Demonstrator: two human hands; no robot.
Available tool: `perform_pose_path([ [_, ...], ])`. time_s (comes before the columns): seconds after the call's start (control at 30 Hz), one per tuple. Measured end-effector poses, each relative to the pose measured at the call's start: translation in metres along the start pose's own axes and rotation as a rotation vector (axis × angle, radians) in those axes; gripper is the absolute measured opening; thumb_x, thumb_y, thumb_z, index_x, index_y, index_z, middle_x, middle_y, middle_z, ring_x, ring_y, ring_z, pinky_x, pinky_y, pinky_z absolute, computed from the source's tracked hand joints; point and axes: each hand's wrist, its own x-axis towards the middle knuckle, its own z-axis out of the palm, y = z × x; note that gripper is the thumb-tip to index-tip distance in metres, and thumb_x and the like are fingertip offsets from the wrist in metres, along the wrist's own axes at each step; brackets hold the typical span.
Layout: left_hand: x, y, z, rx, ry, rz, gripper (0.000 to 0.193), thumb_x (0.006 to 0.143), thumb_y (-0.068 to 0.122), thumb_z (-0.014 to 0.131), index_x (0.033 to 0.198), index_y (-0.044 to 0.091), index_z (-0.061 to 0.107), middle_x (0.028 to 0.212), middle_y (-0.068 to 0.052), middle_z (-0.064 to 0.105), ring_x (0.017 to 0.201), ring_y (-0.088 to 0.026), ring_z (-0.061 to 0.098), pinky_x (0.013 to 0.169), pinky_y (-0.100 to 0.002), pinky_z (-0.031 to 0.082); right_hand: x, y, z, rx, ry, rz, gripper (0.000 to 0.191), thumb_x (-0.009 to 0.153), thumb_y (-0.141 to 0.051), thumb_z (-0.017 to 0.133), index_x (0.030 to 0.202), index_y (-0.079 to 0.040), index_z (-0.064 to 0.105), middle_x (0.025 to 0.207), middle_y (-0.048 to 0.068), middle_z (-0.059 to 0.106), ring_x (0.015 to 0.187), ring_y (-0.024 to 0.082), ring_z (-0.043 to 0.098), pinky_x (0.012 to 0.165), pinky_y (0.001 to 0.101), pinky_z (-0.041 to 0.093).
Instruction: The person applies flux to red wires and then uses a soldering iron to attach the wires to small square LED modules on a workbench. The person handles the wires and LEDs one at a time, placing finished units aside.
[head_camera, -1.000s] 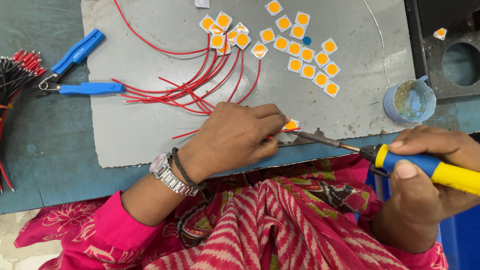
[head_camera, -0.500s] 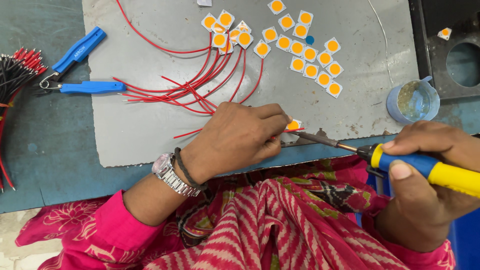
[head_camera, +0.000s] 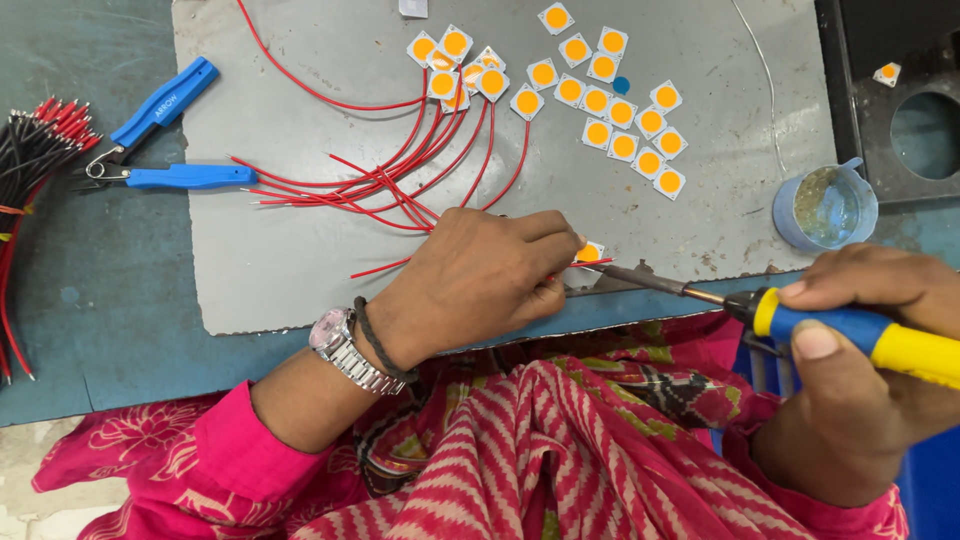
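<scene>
My left hand (head_camera: 480, 275) rests on the grey work mat (head_camera: 300, 250) and pinches a thin red wire (head_camera: 380, 268) against a small square chip with an orange centre (head_camera: 590, 252). My right hand (head_camera: 860, 370) grips a soldering iron with a blue and yellow handle (head_camera: 860, 335). Its metal tip (head_camera: 625, 277) touches the chip beside my left fingertips. A watch and a dark band circle my left wrist.
Several loose orange-centred chips (head_camera: 620, 120) lie at the mat's far side, some with red wires (head_camera: 400, 170) attached. Blue-handled cutters (head_camera: 160, 140) and a bundle of red and black wires (head_camera: 30, 170) lie at left. A small blue cup (head_camera: 825, 208) stands at right.
Both hands stay in place at the chip. The view has shifted a little; the iron's tip still touches the chip.
</scene>
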Motion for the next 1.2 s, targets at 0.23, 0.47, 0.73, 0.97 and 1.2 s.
perform_pose_path([
  [0.23, 0.000, 0.001, 0.001, 0.013, 0.018, 0.011, 0.014, 0.086, 0.017, 0.066, 0.096, 0.008, 0.067, 0.095, -0.004, 0.067, 0.065, -0.030, 0.066, 0.051, -0.045, 0.047, 0.001, -0.008, 0.009, 0.009, -0.013, 0.004, 0.021, 0.097, -0.010, 0.072, 0.102, 0.005, 0.059, 0.096, 0.013, 0.062, 0.081, 0.017, 0.059, 0.078, 0.0229, 0.048],
  [0.47, -0.001, 0.001, 0.001, 0.021, 0.008, 0.007, 0.014, 0.086, 0.017, 0.066, 0.096, 0.007, 0.067, 0.096, -0.003, 0.067, 0.063, -0.029, 0.065, 0.050, -0.044, 0.046, 0.007, -0.015, 0.011, -0.015, -0.036, 0.013, 0.020, 0.096, -0.011, 0.072, 0.101, 0.005, 0.060, 0.093, 0.012, 0.063, 0.079, 0.016, 0.059, 0.075, 0.0228, 0.047],
  [0.73, 0.000, 0.001, 0.001, 0.011, 0.015, 0.011, 0.015, 0.085, 0.018, 0.067, 0.095, 0.007, 0.067, 0.096, -0.004, 0.066, 0.064, -0.030, 0.065, 0.050, -0.045, 0.046, 0.004, -0.002, 0.004, 0.061, 0.037, 0.019, 0.025, 0.098, -0.016, 0.071, 0.104, 0.005, 0.058, 0.096, 0.013, 0.063, 0.080, 0.016, 0.058, 0.077, 0.0232, 0.048],
  [0.97, 0.001, 0.002, 0.000, 0.022, 0.000, 0.000, 0.013, 0.085, 0.017, 0.066, 0.093, 0.006, 0.066, 0.090, -0.005, 0.065, 0.063, -0.030, 0.064, 0.049, -0.046, 0.045, -0.007, 0.020, -0.010, 0.106, 0.105, 0.044, 0.028, 0.101, -0.018, 0.066, 0.117, 0.003, 0.056, 0.107, 0.015, 0.064, 0.086, 0.019, 0.065, 0.076, 0.0270, 0.054],
  [1.2, -0.003, -0.001, 0.001, -0.045, 0.026, 0.016, 0.012, 0.088, 0.017, 0.065, 0.095, 0.008, 0.066, 0.102, -0.001, 0.070, 0.068, -0.029, 0.067, 0.054, -0.043, 0.049, 0.002, 0.025, -0.018, 0.187, 0.168, 0.074, 0.034, 0.104, -0.020, 0.061, 0.129, 0.001, 0.053, 0.118, 0.018, 0.065, 0.093, 0.023, 0.071, 0.076, 0.0308, 0.060],
])
